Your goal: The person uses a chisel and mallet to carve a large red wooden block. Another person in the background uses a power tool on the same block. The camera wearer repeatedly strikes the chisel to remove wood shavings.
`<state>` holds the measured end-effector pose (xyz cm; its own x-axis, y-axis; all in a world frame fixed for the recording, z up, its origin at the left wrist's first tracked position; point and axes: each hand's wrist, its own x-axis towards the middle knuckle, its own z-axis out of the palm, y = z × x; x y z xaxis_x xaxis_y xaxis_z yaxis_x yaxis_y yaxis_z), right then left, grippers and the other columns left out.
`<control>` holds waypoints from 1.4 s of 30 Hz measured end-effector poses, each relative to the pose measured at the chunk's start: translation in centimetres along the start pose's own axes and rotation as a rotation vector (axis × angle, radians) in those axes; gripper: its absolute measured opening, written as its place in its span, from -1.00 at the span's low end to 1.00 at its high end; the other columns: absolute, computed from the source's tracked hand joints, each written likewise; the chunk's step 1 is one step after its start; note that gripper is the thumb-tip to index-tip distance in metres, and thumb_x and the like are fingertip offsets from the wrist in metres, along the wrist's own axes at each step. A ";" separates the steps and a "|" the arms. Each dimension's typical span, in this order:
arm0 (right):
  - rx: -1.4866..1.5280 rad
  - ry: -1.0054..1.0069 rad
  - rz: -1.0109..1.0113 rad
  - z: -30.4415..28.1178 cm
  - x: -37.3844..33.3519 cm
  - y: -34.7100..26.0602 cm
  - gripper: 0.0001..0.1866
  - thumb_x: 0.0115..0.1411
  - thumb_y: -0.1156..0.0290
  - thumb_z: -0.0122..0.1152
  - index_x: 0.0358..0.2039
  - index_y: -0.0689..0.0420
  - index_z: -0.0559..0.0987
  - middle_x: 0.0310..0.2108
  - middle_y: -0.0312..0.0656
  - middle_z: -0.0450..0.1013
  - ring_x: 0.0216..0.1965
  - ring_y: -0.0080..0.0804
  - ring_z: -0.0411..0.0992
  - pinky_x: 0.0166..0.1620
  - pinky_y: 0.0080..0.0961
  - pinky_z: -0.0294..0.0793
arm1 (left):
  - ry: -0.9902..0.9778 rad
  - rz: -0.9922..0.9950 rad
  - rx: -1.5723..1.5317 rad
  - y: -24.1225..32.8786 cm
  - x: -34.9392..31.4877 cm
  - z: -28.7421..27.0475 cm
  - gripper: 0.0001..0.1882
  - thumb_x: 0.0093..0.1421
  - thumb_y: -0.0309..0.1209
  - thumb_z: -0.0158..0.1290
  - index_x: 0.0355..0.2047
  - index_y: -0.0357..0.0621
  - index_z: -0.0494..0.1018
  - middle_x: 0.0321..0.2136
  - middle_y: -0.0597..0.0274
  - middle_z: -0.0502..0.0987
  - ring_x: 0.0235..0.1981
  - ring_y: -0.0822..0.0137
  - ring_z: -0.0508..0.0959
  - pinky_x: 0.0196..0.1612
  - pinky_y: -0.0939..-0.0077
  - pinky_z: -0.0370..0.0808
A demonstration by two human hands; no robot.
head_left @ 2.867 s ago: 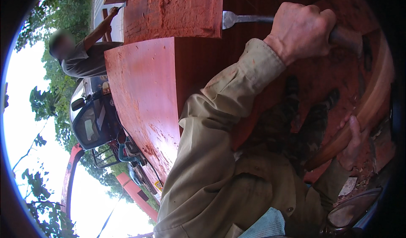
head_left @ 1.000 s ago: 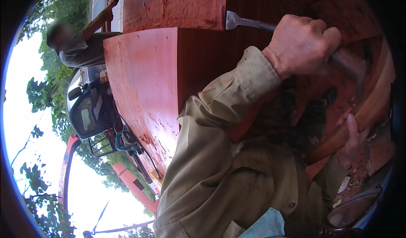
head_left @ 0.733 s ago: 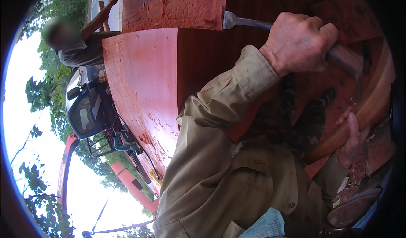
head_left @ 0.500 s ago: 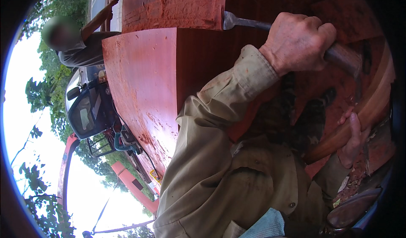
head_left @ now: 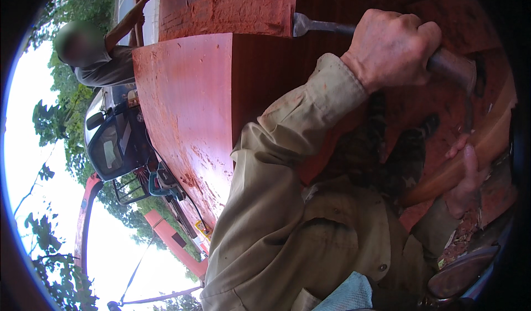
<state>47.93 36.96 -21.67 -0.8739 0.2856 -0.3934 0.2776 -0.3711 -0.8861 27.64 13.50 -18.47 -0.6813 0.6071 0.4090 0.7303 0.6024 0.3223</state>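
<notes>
My left hand (head_left: pixel 390 51) is a closed fist around a chisel (head_left: pixel 326 27) with a flat grey metal blade. The blade's wide end rests against the edge of a rough red wooden block (head_left: pixel 232 7). Out of the far side of the fist juts the chisel's thick brownish handle (head_left: pixel 456 70). Lower at the right, my right hand (head_left: pixel 464 184) is wrapped around a long, smooth, light-brown wooden piece (head_left: pixel 442 178). Its thumb lies along the wood, apart from the chisel. Part of that piece is in shadow, so its full shape does not show.
A large smooth reddish wooden block (head_left: pixel 188 101) with shavings lies beside the rough one. Another person (head_left: pixel 91 56) works at the far left. Beyond stand a dark vehicle (head_left: pixel 110 139) and a teal power tool (head_left: pixel 163 183). Reddish debris (head_left: pixel 459 236) lies near my shoe (head_left: pixel 462 272).
My left hand and the chisel have shifted up slightly, the blade still at the block's edge. My right hand and the wooden piece have moved a little, the thumb higher along it.
</notes>
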 end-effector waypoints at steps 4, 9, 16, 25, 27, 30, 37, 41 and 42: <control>-0.205 -0.045 -0.067 0.6 0.2 0.0 -0.60 0.31 0.41 0.28 0.10 0.29 0.47 -0.21 -0.18 0.46 -0.26 -0.43 0.43 -0.10 -0.46 0.46 | 0.006 -0.003 0.004 0.3 -0.1 -0.3 -0.72 -0.21 -0.25 0.32 -0.52 -0.03 0.50 -0.58 0.14 0.59 -0.53 0.02 0.68 -0.51 0.10 0.58; -0.401 -0.145 -0.158 0.6 0.3 -2.5 -0.63 0.28 0.39 0.28 0.02 0.32 0.52 -0.22 -0.16 0.48 -0.25 -0.41 0.46 -0.07 -0.44 0.48 | -0.029 -0.039 -0.008 0.2 0.0 -0.7 -0.71 -0.20 -0.24 0.33 -0.47 -0.01 0.52 -0.55 0.15 0.62 -0.49 0.03 0.69 -0.49 0.09 0.59; -0.331 -0.092 -0.106 1.4 0.3 -3.0 -0.45 0.28 0.36 0.38 0.23 0.25 0.47 -0.03 -0.09 0.49 -0.13 -0.33 0.48 0.02 -0.36 0.49 | 0.085 -0.011 -0.032 -0.5 0.0 -1.4 -0.74 -0.19 -0.25 0.32 -0.49 -0.02 0.52 -0.55 0.12 0.62 -0.49 0.02 0.69 -0.49 0.07 0.58; -0.007 -0.186 -0.185 -0.1 0.6 -4.3 -0.57 0.20 0.45 0.39 0.05 0.28 0.51 -0.11 -0.07 0.50 -0.10 -0.38 0.49 0.02 -0.35 0.47 | 0.040 -0.028 -0.003 -1.2 -1.2 -1.0 -0.73 -0.21 -0.26 0.31 -0.48 0.01 0.51 -0.56 0.16 0.60 -0.51 0.03 0.68 -0.50 0.09 0.57; -0.442 -0.206 -0.248 1.3 0.3 -3.3 -0.59 0.21 0.47 0.38 0.04 0.29 0.50 -0.15 -0.07 0.50 -0.15 -0.37 0.48 -0.01 -0.32 0.48 | -0.034 -0.017 0.009 -1.7 -1.3 -1.4 -0.73 -0.20 -0.26 0.31 -0.48 0.01 0.50 -0.56 0.16 0.60 -0.50 0.03 0.68 -0.51 0.09 0.57; -0.675 -0.150 -0.320 2.3 -0.4 -2.7 -0.56 0.25 0.48 0.34 0.11 0.29 0.47 -0.18 -0.12 0.50 -0.26 -0.39 0.46 -0.09 -0.35 0.50 | 0.052 0.029 0.010 -1.8 -0.6 -2.2 -0.70 -0.23 -0.24 0.32 -0.48 0.02 0.49 -0.56 0.18 0.58 -0.51 0.04 0.67 -0.51 0.10 0.56; -0.081 0.037 0.016 0.5 -1.3 -3.9 -0.67 0.36 0.47 0.22 0.08 0.30 0.45 -0.25 -0.16 0.47 -0.29 -0.43 0.42 -0.13 -0.43 0.46 | 0.094 0.102 -0.026 2.0 1.2 -2.6 -0.64 -0.29 -0.27 0.35 -0.45 0.05 0.46 -0.57 0.27 0.50 -0.53 0.10 0.63 -0.53 0.15 0.54; -0.257 -0.017 -0.006 0.6 -1.2 -4.0 -0.68 0.35 0.47 0.22 0.06 0.31 0.45 -0.26 -0.16 0.46 -0.29 -0.43 0.41 -0.13 -0.42 0.45 | 0.037 -0.006 -0.038 1.7 0.6 -2.4 -0.68 -0.23 -0.27 0.35 -0.43 0.05 0.50 -0.58 0.28 0.54 -0.52 0.11 0.66 -0.53 0.17 0.56; -0.255 -0.035 0.003 0.8 -1.1 -4.0 -0.68 0.35 0.48 0.22 0.06 0.31 0.45 -0.26 -0.16 0.46 -0.29 -0.43 0.42 -0.13 -0.43 0.46 | 0.056 0.003 -0.059 1.2 0.4 -2.4 -0.71 -0.21 -0.28 0.34 -0.46 0.03 0.50 -0.58 0.26 0.55 -0.53 0.10 0.66 -0.54 0.16 0.56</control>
<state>47.48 37.38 -17.47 -0.8849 0.2521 -0.3916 0.3683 -0.1361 -0.9197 28.39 13.24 -15.87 -0.6765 0.5776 0.4569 0.7350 0.5683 0.3698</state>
